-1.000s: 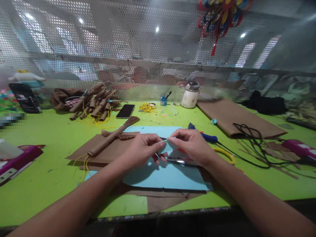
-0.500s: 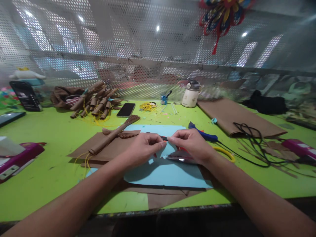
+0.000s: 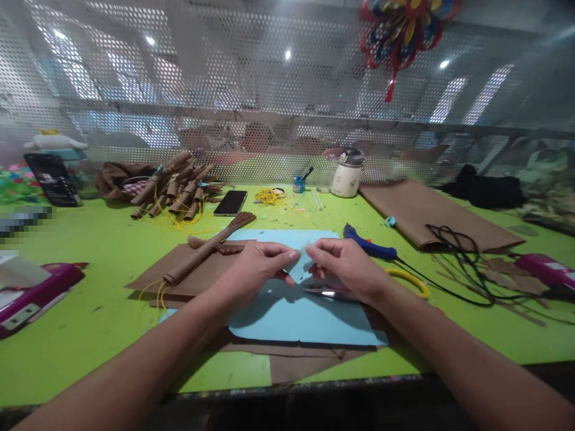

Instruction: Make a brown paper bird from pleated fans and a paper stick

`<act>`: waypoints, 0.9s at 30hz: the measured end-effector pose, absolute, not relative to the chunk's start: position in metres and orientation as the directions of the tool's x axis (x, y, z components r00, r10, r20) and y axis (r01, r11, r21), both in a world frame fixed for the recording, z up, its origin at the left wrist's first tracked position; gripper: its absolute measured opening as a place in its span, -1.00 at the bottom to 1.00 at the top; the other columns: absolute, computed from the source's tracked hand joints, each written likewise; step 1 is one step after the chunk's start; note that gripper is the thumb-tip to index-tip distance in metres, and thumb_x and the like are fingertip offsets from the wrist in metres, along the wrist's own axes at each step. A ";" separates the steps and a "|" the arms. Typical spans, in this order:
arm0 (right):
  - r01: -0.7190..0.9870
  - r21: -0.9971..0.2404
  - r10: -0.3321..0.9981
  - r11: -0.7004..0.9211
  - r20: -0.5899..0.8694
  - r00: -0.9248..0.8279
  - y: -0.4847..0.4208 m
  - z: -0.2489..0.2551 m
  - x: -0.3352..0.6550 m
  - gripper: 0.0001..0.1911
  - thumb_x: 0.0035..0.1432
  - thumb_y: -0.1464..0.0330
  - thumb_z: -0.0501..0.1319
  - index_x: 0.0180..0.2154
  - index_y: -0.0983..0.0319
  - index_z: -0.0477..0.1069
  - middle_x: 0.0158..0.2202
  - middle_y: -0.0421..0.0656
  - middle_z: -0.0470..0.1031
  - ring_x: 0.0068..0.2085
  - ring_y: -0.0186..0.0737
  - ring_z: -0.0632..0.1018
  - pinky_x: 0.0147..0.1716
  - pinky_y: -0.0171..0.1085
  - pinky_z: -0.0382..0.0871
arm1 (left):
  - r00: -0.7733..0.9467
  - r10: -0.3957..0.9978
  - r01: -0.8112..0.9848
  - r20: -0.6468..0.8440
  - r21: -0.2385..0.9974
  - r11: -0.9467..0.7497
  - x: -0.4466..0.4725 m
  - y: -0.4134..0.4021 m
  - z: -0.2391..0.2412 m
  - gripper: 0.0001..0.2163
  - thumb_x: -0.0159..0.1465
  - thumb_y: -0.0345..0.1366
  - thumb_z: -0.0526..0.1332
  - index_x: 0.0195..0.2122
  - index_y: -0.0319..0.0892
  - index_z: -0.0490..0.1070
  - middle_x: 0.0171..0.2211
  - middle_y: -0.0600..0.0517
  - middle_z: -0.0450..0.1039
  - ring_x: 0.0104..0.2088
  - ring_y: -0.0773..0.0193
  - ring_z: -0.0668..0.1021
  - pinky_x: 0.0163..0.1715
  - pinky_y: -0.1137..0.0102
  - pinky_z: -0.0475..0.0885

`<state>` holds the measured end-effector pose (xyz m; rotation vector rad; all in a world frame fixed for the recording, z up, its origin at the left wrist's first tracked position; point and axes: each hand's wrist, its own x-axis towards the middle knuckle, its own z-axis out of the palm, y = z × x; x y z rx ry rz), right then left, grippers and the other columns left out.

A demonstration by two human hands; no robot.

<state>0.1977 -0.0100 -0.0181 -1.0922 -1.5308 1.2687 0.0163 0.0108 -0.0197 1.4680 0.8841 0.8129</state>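
Observation:
Both of my hands are over a sheet of light blue paper [image 3: 305, 323] on the table. My left hand [image 3: 265, 263] has thumb and forefinger pinched together; whatever is between them is too small to make out. Close by on the right, my right hand [image 3: 344, 263] pinches too, with a blurred pale bit at its fingertips that I cannot name. A small gap separates the two sets of fingertips. Scissors [image 3: 332, 293] lie on the paper, partly hidden under my right hand, a yellow handle showing beyond the wrist. A rolled brown paper piece [image 3: 197, 257] with yellow ties lies left.
A blue glue gun [image 3: 372, 245] with a black cord lies right of the paper. Further back are a phone [image 3: 230, 203], yellow string [image 3: 269, 196], a small blue jar [image 3: 299, 183], a white bottle [image 3: 346, 173], bundled brown rolls [image 3: 179, 185] and folded brown paper [image 3: 431, 215].
My fingertips have drawn slightly apart. The dark strip seen between them before no longer shows there. The view has shifted a little.

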 end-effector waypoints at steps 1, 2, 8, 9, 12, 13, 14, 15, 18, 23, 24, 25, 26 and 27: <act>0.112 -0.989 0.967 0.100 0.070 -0.245 -0.010 -0.019 0.198 -0.67 -0.01 0.14 0.25 -0.53 0.28 0.38 -0.62 -0.26 0.36 -0.58 -0.44 0.32 -0.55 -0.38 0.23 | 0.456 0.890 0.057 -0.009 0.998 -0.019 0.016 0.011 -0.020 -0.76 0.08 -0.15 0.28 -0.45 -0.28 0.46 -0.42 0.00 0.46 -0.51 0.35 0.48 -0.46 0.43 0.41; 0.112 -0.989 0.972 0.102 0.075 -0.224 -0.009 -0.020 0.198 -0.69 -0.03 0.15 0.27 -0.53 0.28 0.38 -0.62 -0.26 0.36 -0.58 -0.44 0.31 -0.55 -0.38 0.22 | 0.440 0.898 0.050 -0.017 0.999 -0.006 0.016 0.011 -0.020 -0.76 0.07 -0.16 0.29 -0.45 -0.27 0.46 -0.42 0.01 0.47 -0.52 0.36 0.49 -0.46 0.43 0.41; 0.099 -0.974 0.972 0.204 0.190 -0.139 -0.006 -0.024 0.200 -0.77 -0.02 0.23 0.27 -0.51 0.27 0.38 -0.60 -0.26 0.37 -0.55 -0.41 0.34 -0.52 -0.37 0.21 | 0.469 0.880 0.069 -0.079 0.996 0.053 0.020 0.007 -0.015 -0.71 0.03 -0.15 0.32 -0.40 -0.30 0.40 -0.50 0.00 0.46 -0.50 0.24 0.56 -0.54 0.42 0.43; 0.117 -0.966 0.967 0.231 0.215 -0.133 -0.006 -0.024 0.200 -0.77 0.00 0.23 0.26 -0.51 0.27 0.38 -0.60 -0.26 0.37 -0.55 -0.41 0.33 -0.52 -0.37 0.20 | 0.478 0.875 0.079 -0.082 0.996 0.051 0.021 0.006 -0.014 -0.71 0.03 -0.15 0.32 -0.40 -0.29 0.39 -0.51 0.01 0.45 -0.48 0.21 0.57 -0.55 0.42 0.43; 0.189 -0.939 0.956 0.289 0.270 -0.118 -0.008 -0.022 0.200 -0.78 0.02 0.25 0.24 -0.52 0.26 0.37 -0.61 -0.27 0.35 -0.55 -0.40 0.31 -0.53 -0.37 0.18 | 0.504 0.858 0.111 -0.094 0.993 0.043 0.022 0.003 -0.012 -0.73 0.04 -0.15 0.30 -0.47 -0.27 0.34 -0.58 0.06 0.39 -0.45 0.17 0.58 -0.57 0.41 0.43; 0.208 -0.931 0.953 0.299 0.281 -0.114 -0.009 -0.021 0.200 -0.77 0.02 0.25 0.24 -0.53 0.26 0.37 -0.62 -0.27 0.33 -0.56 -0.40 0.30 -0.54 -0.37 0.17 | 0.519 0.850 0.119 -0.097 0.992 0.041 0.022 0.003 -0.012 -0.73 0.04 -0.14 0.30 -0.50 -0.26 0.32 -0.61 0.08 0.37 -0.46 0.18 0.57 -0.56 0.41 0.42; 0.225 -0.925 0.951 0.307 0.287 -0.118 -0.009 -0.021 0.200 -0.77 0.02 0.25 0.24 -0.53 0.26 0.37 -0.62 -0.28 0.32 -0.56 -0.40 0.29 -0.55 -0.37 0.16 | 0.532 0.841 0.134 -0.097 0.991 0.030 0.022 0.002 -0.011 -0.73 0.04 -0.14 0.29 -0.52 -0.25 0.31 -0.62 0.09 0.36 -0.48 0.20 0.56 -0.55 0.41 0.41; 0.237 -0.920 0.948 0.313 0.289 -0.129 -0.010 -0.021 0.200 -0.77 0.02 0.24 0.24 -0.53 0.26 0.36 -0.62 -0.28 0.31 -0.56 -0.40 0.29 -0.56 -0.37 0.16 | 0.543 0.834 0.159 -0.093 0.987 0.007 0.022 0.001 -0.009 -0.72 0.05 -0.13 0.29 -0.54 -0.24 0.31 -0.63 0.09 0.36 -0.50 0.25 0.54 -0.53 0.42 0.39; 0.272 -0.909 0.943 0.314 0.265 -0.203 -0.010 -0.020 0.201 -0.76 0.03 0.24 0.23 -0.53 0.27 0.36 -0.60 -0.27 0.31 -0.55 -0.40 0.29 -0.55 -0.37 0.16 | 0.542 0.839 0.250 -0.047 0.962 -0.107 0.020 0.001 -0.007 -0.74 0.09 -0.16 0.25 -0.58 -0.26 0.34 -0.62 0.07 0.39 -0.55 0.38 0.43 -0.49 0.47 0.30; 0.283 -0.903 0.934 0.324 0.257 -0.248 -0.011 -0.021 0.200 -0.77 0.08 0.24 0.19 -0.48 0.27 0.39 -0.59 -0.25 0.32 -0.54 -0.39 0.31 -0.55 -0.36 0.19 | 0.541 0.841 0.203 -0.002 0.971 -0.128 0.017 0.006 -0.012 -0.76 0.10 -0.19 0.24 -0.57 -0.27 0.38 -0.64 0.08 0.36 -0.55 0.39 0.38 -0.47 0.47 0.24; 0.252 -0.909 0.933 0.331 0.276 -0.231 -0.011 -0.021 0.200 -0.79 0.10 0.24 0.18 -0.43 0.27 0.40 -0.57 -0.25 0.32 -0.53 -0.38 0.32 -0.53 -0.36 0.21 | 0.531 0.848 0.153 -0.008 0.985 -0.086 0.017 0.007 -0.013 -0.77 0.09 -0.19 0.26 -0.55 -0.27 0.38 -0.63 0.08 0.36 -0.55 0.39 0.38 -0.46 0.46 0.25; 0.221 -0.911 0.929 0.347 0.301 -0.216 -0.011 -0.021 0.201 -0.81 0.12 0.26 0.16 -0.35 0.26 0.41 -0.55 -0.25 0.33 -0.52 -0.37 0.34 -0.51 -0.35 0.24 | 0.513 0.858 0.094 -0.016 0.995 -0.037 0.017 0.008 -0.015 -0.77 0.07 -0.19 0.28 -0.53 -0.27 0.37 -0.61 0.09 0.36 -0.55 0.40 0.38 -0.46 0.46 0.26; 0.207 -0.902 0.918 0.378 0.335 -0.214 -0.011 -0.021 0.201 -0.82 0.14 0.29 0.14 -0.26 0.24 0.40 -0.51 -0.24 0.35 -0.49 -0.36 0.37 -0.48 -0.34 0.27 | 0.491 0.871 0.031 -0.025 0.999 0.011 0.016 0.009 -0.016 -0.77 0.06 -0.20 0.29 -0.52 -0.27 0.37 -0.59 0.09 0.35 -0.54 0.40 0.38 -0.46 0.47 0.26; 0.219 -0.879 0.897 0.424 0.374 -0.236 -0.012 -0.021 0.202 -0.80 0.16 0.32 0.13 -0.17 0.22 0.39 -0.46 -0.22 0.37 -0.45 -0.34 0.39 -0.44 -0.33 0.30 | 0.473 0.880 -0.026 -0.036 0.998 0.055 0.016 0.009 -0.017 -0.77 0.05 -0.21 0.31 -0.51 -0.28 0.37 -0.58 0.09 0.35 -0.53 0.41 0.39 -0.46 0.47 0.27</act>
